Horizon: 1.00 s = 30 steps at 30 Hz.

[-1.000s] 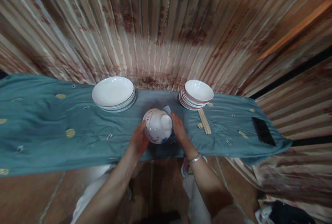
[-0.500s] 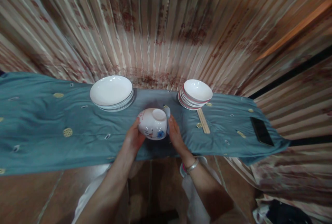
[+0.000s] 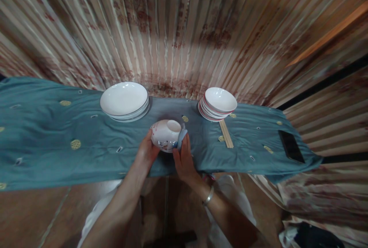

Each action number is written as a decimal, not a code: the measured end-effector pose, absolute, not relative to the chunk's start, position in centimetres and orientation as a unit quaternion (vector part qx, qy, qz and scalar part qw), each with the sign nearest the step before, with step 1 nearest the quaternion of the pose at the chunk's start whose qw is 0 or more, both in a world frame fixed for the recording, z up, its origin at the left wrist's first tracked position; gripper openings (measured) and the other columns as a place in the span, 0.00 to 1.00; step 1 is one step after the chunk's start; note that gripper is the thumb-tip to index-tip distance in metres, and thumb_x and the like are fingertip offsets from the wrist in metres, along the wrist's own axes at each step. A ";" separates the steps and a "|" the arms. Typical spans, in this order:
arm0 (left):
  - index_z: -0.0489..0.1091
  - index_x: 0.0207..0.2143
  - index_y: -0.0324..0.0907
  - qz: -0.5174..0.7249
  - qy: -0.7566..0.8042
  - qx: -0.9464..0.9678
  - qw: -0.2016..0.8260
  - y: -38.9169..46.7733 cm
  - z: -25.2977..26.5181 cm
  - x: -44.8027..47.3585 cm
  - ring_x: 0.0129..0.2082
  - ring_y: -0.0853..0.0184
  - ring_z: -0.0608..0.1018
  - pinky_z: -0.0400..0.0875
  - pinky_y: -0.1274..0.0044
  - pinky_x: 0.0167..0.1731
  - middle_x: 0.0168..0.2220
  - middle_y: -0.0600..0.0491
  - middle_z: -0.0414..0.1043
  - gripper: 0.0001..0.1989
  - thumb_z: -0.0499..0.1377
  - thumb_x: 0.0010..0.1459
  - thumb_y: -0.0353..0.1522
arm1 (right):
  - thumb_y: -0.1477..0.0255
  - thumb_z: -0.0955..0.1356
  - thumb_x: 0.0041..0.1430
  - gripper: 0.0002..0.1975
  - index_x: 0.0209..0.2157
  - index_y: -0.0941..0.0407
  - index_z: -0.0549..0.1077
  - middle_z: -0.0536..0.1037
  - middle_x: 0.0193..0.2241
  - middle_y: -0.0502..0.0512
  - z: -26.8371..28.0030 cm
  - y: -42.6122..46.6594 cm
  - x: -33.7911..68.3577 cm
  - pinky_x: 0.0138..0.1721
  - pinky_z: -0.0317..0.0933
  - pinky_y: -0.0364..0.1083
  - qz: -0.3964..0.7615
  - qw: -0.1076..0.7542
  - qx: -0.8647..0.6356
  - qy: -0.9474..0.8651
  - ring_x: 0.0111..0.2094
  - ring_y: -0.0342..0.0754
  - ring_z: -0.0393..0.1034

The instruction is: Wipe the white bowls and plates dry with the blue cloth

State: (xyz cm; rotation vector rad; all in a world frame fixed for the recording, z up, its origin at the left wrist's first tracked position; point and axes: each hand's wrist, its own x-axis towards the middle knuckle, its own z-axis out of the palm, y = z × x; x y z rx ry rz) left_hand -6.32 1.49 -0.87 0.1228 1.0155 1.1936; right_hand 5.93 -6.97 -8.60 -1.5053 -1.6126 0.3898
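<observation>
A white bowl (image 3: pixel 164 135) with blue and red painted decoration is held tilted above the cloth, its foot ring turned up towards me. On its left side, my left hand (image 3: pixel 147 149) is closed around the edge. My right hand (image 3: pixel 184 158) presses a light blue-grey cloth (image 3: pixel 182 136) against the bowl's right side, its fingers closed on the cloth. The bowl's inside is hidden from me.
A stack of white plates (image 3: pixel 125 100) stands at the back left, a stack of bowls (image 3: pixel 220 101) at the back right. Wooden chopsticks (image 3: pixel 226 135) lie before the bowls. A black phone (image 3: pixel 291 146) rests on the teal tablecloth (image 3: pixel 46 137). Behind hangs a curtain (image 3: pixel 169 48).
My right hand and its cloth have shifted slightly left and round the bowl's side, now covering part of the blue decoration. The bowl has moved a little left in my left hand.
</observation>
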 end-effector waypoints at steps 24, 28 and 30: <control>0.64 0.63 0.29 0.522 0.458 0.010 0.720 0.8 1.2 -6.2 0.40 0.58 0.84 0.78 0.69 0.47 0.39 0.43 0.83 0.24 0.46 0.71 0.33 | 0.75 0.65 0.65 0.27 0.66 0.55 0.64 0.62 0.68 0.64 -8.0 -8.0 4.9 0.65 0.56 0.71 -0.031 0.290 -0.517 -0.804 0.73 0.65 0.41; 0.68 0.58 0.28 0.511 0.483 0.004 0.711 0.6 1.7 -6.1 0.37 0.61 0.84 0.79 0.72 0.44 0.33 0.45 0.82 0.22 0.46 0.71 0.32 | 0.77 0.63 0.67 0.25 0.64 0.53 0.66 0.66 0.65 0.61 -7.6 -7.8 4.8 0.65 0.58 0.67 -0.059 0.299 -0.509 -0.805 0.72 0.63 0.43; 0.72 0.54 0.29 0.511 0.483 0.011 0.712 0.6 1.5 -6.1 0.34 0.62 0.84 0.79 0.74 0.41 0.31 0.47 0.82 0.20 0.48 0.71 0.32 | 0.77 0.63 0.67 0.25 0.64 0.52 0.66 0.66 0.66 0.60 -7.4 -7.6 4.8 0.66 0.57 0.66 -0.059 0.292 -0.508 -0.808 0.72 0.62 0.44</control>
